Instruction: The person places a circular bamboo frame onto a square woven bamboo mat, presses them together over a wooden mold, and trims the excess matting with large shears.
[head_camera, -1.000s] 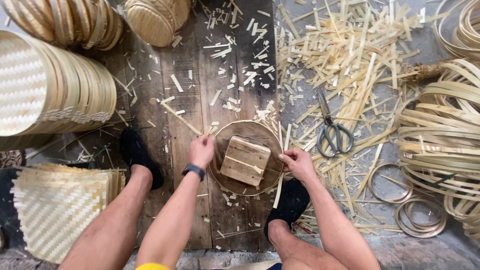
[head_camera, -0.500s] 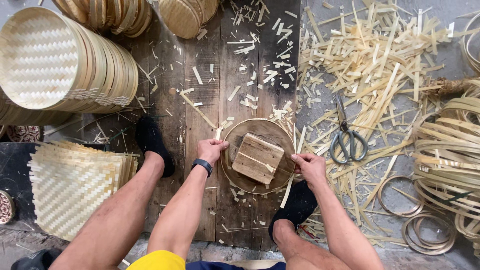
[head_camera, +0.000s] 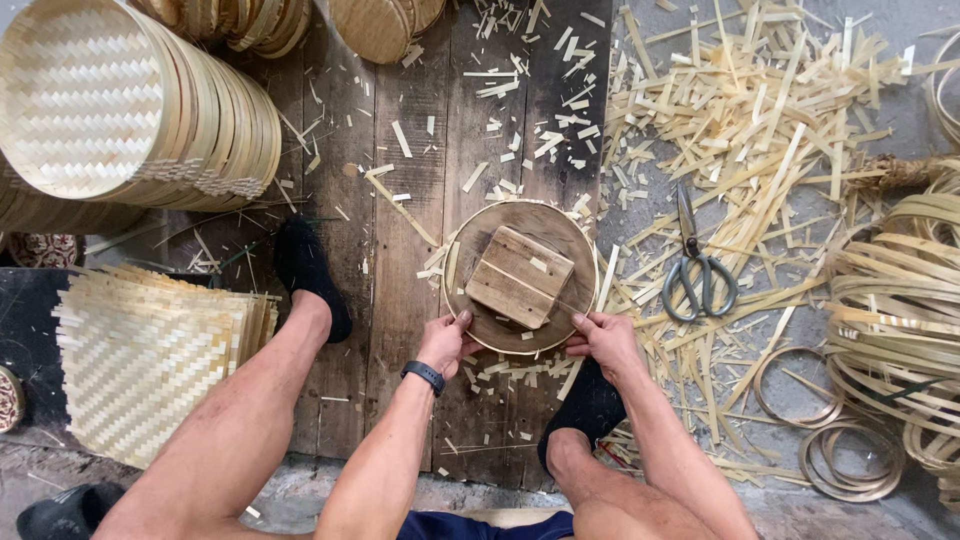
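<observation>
Here, both hands hold a round bamboo frame on the wooden floor
From the left: woven mats (head_camera: 150, 370), stacked baskets (head_camera: 130, 110) lying empty; left hand (head_camera: 445, 343) and right hand (head_camera: 603, 340), fingers closed on the near rim of the round frame (head_camera: 470, 250), with a wooden block (head_camera: 519, 277) inside; it looks light, stiff, easily split; scissors (head_camera: 695, 270) lie to the right

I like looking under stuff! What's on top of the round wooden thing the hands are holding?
A square wooden block lies on the round wooden disc, which the left hand and right hand grip at its near edge. The block hides the disc's middle.
</observation>
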